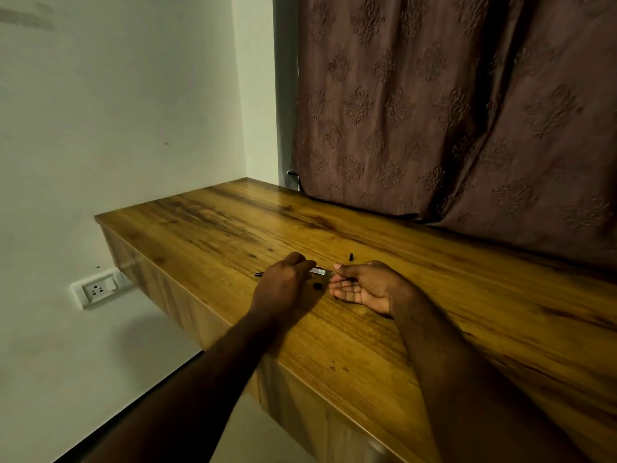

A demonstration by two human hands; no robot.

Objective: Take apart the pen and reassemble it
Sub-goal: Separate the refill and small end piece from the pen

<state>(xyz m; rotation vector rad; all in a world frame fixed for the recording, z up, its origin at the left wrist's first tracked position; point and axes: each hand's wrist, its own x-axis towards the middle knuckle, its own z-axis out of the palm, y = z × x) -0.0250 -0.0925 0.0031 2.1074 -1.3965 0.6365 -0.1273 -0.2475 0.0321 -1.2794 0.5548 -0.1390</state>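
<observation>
My left hand [283, 284] grips the pen barrel [319, 271], a slim clear tube with a label, held level just above the wooden table [434, 315]. The pen's dark tip [257, 274] pokes out to the left of my fist. My right hand [362, 285] rests palm up on the table, thumb and fingers pinched near the barrel's right end; whether they hold a small part I cannot tell. A small black piece [317, 286] lies on the wood between my hands. Another small black piece [351, 257] stands just beyond my right hand.
A patterned brown curtain [450, 111] hangs along the back and right of the table. A white wall is on the left, with a white power socket [98, 289] below the table's left edge. The table's front edge runs diagonally under my forearms.
</observation>
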